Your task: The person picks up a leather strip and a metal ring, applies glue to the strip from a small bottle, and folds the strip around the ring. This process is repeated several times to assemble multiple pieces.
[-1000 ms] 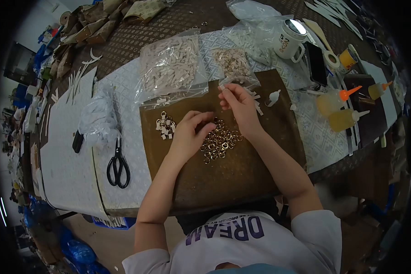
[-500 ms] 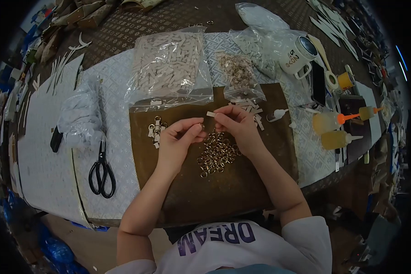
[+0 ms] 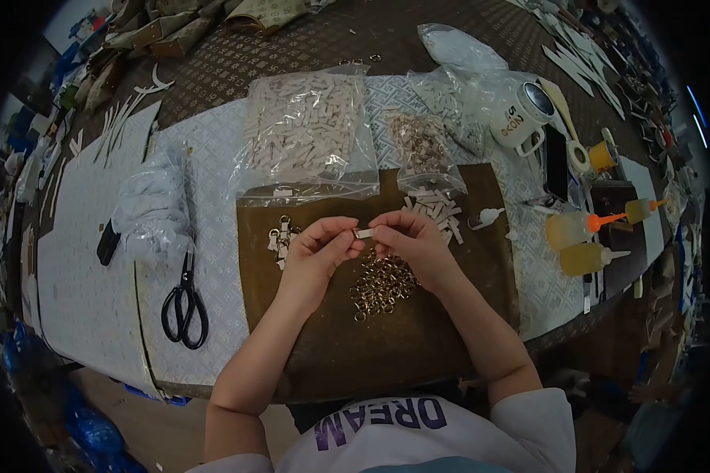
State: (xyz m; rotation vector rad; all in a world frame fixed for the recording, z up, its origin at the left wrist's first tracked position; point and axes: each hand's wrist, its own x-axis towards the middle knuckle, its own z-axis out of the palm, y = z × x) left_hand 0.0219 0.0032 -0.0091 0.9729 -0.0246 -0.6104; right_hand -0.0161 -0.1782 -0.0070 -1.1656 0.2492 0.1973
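My left hand [image 3: 321, 251] pinches a small metal ring, mostly hidden by the fingertips. From the right, my right hand [image 3: 409, 243] pinches a short pale strip [image 3: 364, 233], whose left end meets the ring between both hands. Just below my hands, a pile of brass-coloured rings [image 3: 383, 285] lies on the brown mat [image 3: 331, 355]. Left of my left hand are several rings with pale strips on them [image 3: 281, 240]. Loose pale strips [image 3: 436, 210] are scattered behind my right hand.
Behind the mat lie a large bag of pale strips [image 3: 304, 126] and a smaller bag of metal parts [image 3: 424, 143]. Black scissors [image 3: 185, 307] and a plastic-wrapped bundle [image 3: 151, 205] are at left. At right are a white mug [image 3: 517, 122], a phone [image 3: 556, 164] and glue bottles [image 3: 582, 258].
My hands have come together, and the strip in my right hand now meets the ring in my left. The whole view has shifted slightly, with the table lower in it.
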